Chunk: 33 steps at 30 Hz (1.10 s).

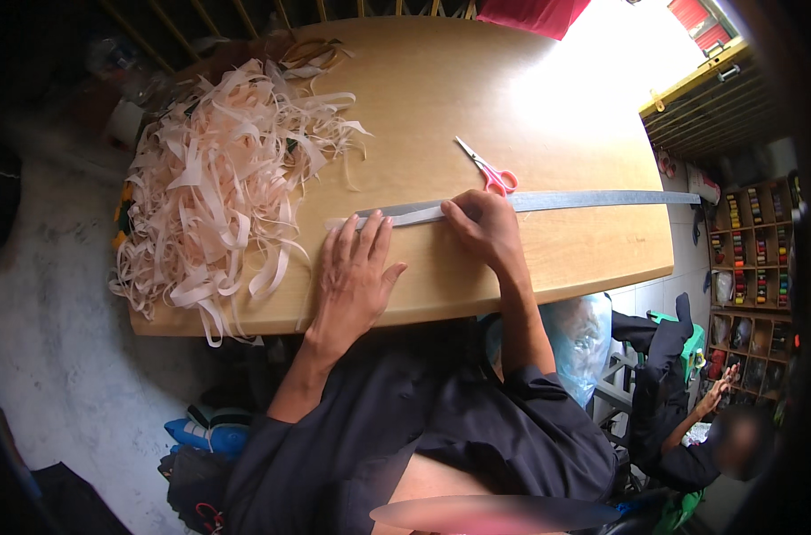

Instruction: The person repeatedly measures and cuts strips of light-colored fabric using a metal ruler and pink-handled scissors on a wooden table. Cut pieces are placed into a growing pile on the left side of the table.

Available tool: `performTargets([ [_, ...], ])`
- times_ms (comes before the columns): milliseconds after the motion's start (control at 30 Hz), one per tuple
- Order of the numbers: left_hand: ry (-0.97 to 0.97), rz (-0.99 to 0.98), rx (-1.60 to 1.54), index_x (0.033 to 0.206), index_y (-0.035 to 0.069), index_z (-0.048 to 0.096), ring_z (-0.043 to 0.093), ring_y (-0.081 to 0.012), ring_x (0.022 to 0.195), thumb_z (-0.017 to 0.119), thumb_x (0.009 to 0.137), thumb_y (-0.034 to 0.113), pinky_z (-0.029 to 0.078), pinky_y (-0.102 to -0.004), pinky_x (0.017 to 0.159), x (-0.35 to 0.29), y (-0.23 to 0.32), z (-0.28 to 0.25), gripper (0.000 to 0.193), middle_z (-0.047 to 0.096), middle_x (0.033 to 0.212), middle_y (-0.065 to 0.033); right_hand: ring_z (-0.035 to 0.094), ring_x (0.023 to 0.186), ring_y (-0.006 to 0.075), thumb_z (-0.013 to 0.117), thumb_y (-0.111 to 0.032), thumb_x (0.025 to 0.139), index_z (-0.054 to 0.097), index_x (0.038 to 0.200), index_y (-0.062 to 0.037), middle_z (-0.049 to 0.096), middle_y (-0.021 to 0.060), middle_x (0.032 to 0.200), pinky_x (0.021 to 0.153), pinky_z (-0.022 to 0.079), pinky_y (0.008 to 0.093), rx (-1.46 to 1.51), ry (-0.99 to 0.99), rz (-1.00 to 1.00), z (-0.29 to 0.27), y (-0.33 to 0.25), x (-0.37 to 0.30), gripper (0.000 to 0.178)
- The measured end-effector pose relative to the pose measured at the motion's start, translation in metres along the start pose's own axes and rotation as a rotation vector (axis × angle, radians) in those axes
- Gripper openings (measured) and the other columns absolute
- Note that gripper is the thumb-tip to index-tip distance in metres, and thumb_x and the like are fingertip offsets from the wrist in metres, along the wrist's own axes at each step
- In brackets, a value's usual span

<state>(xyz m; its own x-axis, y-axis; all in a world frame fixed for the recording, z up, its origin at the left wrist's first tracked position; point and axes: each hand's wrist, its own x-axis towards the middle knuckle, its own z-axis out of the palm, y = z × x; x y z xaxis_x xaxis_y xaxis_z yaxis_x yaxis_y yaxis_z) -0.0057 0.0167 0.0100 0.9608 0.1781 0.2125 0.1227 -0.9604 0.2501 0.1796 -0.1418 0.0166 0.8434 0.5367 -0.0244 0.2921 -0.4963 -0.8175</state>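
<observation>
A long grey metal ruler lies across the wooden table, its right end reaching past the table's edge. Along its left part runs a pale fabric strip. My left hand lies flat with fingers stretched out, the fingertips pressing on the strip's left end. Farther right, my right hand pinches the strip against the ruler between thumb and fingers. Just beyond the right hand rest scissors with pink-red handles, their blades pointing away. A big tangled heap of pale pink fabric strips covers the table's left side.
The wooden table has rounded corners. A clear plastic bag stands under its near right edge. To the right, another person sits near a shelf of coloured thread spools. Yellow metal bars run behind the table.
</observation>
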Motion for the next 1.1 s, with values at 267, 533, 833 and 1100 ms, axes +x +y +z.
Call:
performTargets([
  [267, 0.086, -0.001, -0.003, 0.156, 0.003, 0.048, 0.038, -0.0376, 0.145, 0.064, 0.103, 0.039, 0.032, -0.053, 0.123, 0.005, 0.01, 0.004, 0.066, 0.043, 0.16, -0.0151, 0.066, 0.068, 0.0126, 0.078, -0.022, 0.097, 0.074, 0.097, 0.0001, 0.072, 0.0067, 0.077, 0.065, 0.052, 0.0305, 0.163, 0.146, 0.018, 0.008, -0.001, -0.008, 0.022],
  [533, 0.063, 0.125, -0.057, 0.154, 0.003, 0.049, 0.04, -0.0347, 0.142, 0.067, 0.1, 0.037, 0.032, -0.0493, 0.123, 0.028, 0.029, 0.022, 0.066, 0.047, 0.156, -0.0124, 0.053, 0.064, 0.0065, 0.074, -0.017, 0.101, 0.069, 0.099, 0.0012, 0.061, -0.0001, 0.069, 0.058, 0.041, 0.0267, 0.366, 0.381, -0.066, 0.013, 0.009, -0.007, 0.019],
  [833, 0.079, 0.134, -0.059, 0.153, 0.005, 0.051, 0.041, -0.034, 0.14, 0.064, 0.102, 0.035, 0.031, -0.0498, 0.122, 0.028, 0.029, 0.024, 0.061, 0.05, 0.152, -0.0124, 0.055, 0.066, 0.0064, 0.072, -0.014, 0.101, 0.069, 0.101, 0.0009, 0.063, 0.0003, 0.072, 0.06, 0.043, 0.0267, 0.399, 0.44, -0.089, 0.012, 0.01, -0.009, 0.015],
  [1100, 0.07, 0.145, -0.036, 0.153, 0.007, 0.052, 0.042, -0.034, 0.139, 0.061, 0.104, 0.037, 0.031, -0.0502, 0.121, 0.029, 0.03, 0.025, 0.059, 0.05, 0.153, -0.0116, 0.054, 0.069, 0.0034, 0.073, -0.008, 0.1, 0.072, 0.106, 0.0015, 0.062, -0.0041, 0.076, 0.063, 0.042, 0.0219, 0.395, 0.398, -0.05, 0.009, 0.009, -0.011, 0.012],
])
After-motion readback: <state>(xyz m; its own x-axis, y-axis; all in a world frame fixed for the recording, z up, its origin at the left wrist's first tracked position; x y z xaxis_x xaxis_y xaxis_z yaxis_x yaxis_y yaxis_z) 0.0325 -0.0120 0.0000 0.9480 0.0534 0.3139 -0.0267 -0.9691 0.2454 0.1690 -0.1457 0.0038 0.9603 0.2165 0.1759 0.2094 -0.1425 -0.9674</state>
